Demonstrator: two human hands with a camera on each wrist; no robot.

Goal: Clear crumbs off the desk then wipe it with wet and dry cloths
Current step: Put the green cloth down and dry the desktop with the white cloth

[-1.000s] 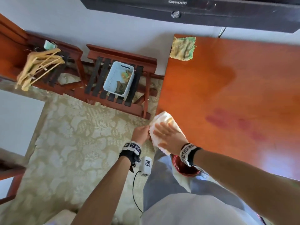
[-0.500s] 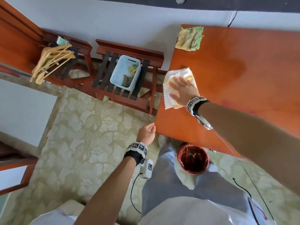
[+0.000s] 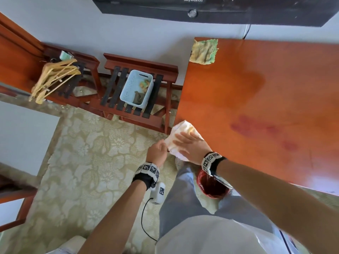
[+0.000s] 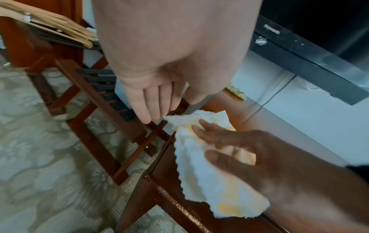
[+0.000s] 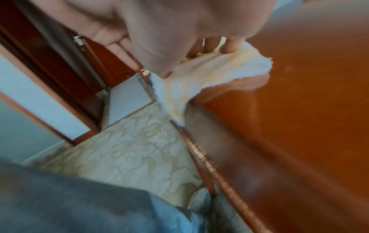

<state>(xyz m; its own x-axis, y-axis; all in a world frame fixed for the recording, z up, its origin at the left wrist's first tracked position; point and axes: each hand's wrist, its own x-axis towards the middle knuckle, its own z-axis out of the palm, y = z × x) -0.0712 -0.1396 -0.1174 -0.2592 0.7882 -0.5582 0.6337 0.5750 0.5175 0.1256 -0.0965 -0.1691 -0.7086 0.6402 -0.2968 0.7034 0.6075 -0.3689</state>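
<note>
The right hand (image 3: 190,145) lies flat, fingers (image 4: 207,127) straight and spread, palm down at the counter's near left corner. The left hand (image 3: 156,151) hangs just beside it off the edge, its fingers (image 4: 143,107) straight, together and pointing down. Both forearms reach forward, wrists banded.

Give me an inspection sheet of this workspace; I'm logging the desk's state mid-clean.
Surface: orange-brown desk, glossy, with a darker patch and reddish smears.
Job's things: white cloth at the desk's left edge, partly overhanging; yellow-green cloth flat at the far left corner; red bin on the floor below the desk edge.
Clutter: nothing seen on the desk besides the cloths.
Hands: right hand presses flat on the white cloth; left hand beside the cloth's overhanging edge, its fingers relaxed and holding nothing.
Cables: black cable hangs from the left wrist device.
Surroundings: blue basket on a slatted rack; wooden hangers; patterned carpet; television.
</note>
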